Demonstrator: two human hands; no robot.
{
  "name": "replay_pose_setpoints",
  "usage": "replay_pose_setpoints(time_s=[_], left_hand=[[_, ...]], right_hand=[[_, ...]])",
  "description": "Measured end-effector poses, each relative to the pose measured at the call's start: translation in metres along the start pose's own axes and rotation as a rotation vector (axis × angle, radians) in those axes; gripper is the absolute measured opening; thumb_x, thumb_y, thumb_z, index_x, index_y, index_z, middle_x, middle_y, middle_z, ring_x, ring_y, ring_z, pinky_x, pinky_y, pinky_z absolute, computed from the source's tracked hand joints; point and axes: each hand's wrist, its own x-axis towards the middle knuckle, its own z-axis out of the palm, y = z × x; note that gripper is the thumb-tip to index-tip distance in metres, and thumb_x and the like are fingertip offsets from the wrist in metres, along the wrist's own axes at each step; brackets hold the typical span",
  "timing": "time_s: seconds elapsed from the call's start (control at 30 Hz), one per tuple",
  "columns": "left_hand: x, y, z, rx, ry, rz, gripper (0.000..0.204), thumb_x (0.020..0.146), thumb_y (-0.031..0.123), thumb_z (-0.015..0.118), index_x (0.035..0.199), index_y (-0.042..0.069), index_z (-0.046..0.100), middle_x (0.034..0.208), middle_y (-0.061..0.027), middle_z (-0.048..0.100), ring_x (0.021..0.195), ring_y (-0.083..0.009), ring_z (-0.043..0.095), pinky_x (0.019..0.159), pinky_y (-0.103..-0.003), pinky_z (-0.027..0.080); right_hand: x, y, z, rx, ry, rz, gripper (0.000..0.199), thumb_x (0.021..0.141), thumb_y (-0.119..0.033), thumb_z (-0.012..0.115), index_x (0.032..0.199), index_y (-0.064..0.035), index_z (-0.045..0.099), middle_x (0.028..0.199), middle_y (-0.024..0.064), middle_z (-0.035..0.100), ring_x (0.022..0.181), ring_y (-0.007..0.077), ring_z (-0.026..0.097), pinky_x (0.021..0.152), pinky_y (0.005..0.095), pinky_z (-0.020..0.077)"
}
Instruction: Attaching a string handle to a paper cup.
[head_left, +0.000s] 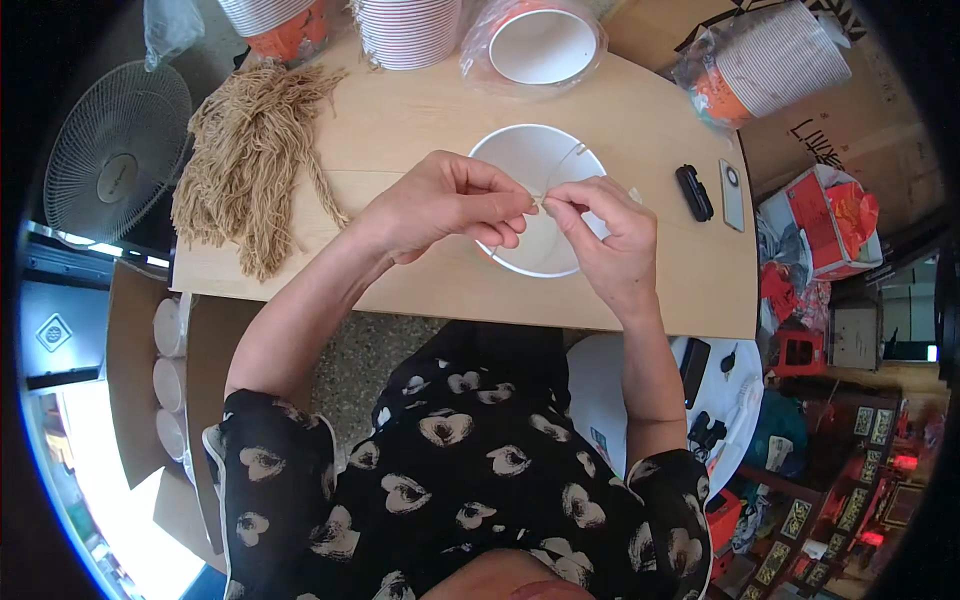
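A white paper bucket [515, 150] stands on the table in front of me, its open top facing up. Over its mouth my left hand [445, 205] and my right hand [612, 228] meet, fingertips almost touching. Each is closed in a pinch on a thin, pale strand whose kind is too fine to make out. A see-through strip [568, 158] curves across the bucket's mouth beyond my fingers. My hands cover part of the bucket. A bundle of tan twisted cords [255, 150] lies on the table to the left of my left hand.
Stacked paper buckets [410, 30] and a bagged bucket [540, 48] line the far edge. Another stack [770, 70] lies tilted at far right. A black case [694, 193] and a phone [733, 195] rest on the right. A fan [118, 150] stands left; a white stool [600, 400] is below.
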Motion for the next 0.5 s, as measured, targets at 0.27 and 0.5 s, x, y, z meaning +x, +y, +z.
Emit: replay_pose_setpoints(time_s=[0.27, 0.5], left_hand=[[0.0007, -0.0034, 0.0004, 0.01, 0.008, 0.028, 0.023, 0.094, 0.019, 0.072, 0.104, -0.001, 0.073, 0.089, -0.0088, 0.073, 0.079, -0.0135, 0.072, 0.071, -0.022, 0.059], [0.0013, -0.0014, 0.002, 0.064, 0.012, 0.056, 0.022, 0.094, 0.017, 0.071, 0.104, -0.002, 0.072, 0.09, -0.0093, 0.073, 0.079, -0.0133, 0.072, 0.071, -0.023, 0.058]], right_hand=[[-0.0036, -0.0077, 0.0043, 0.121, 0.002, 0.114, 0.019, 0.088, 0.002, 0.069, 0.107, 0.0032, 0.069, 0.093, 0.0088, 0.071, 0.084, 0.0158, 0.067, 0.077, 0.0276, 0.0527], [-0.0047, -0.0045, 0.0035, 0.265, -0.056, 0.272, 0.015, 0.089, -0.002, 0.071, 0.103, 0.0017, 0.072, 0.09, 0.0075, 0.073, 0.082, 0.0123, 0.067, 0.076, 0.0266, 0.0538]])
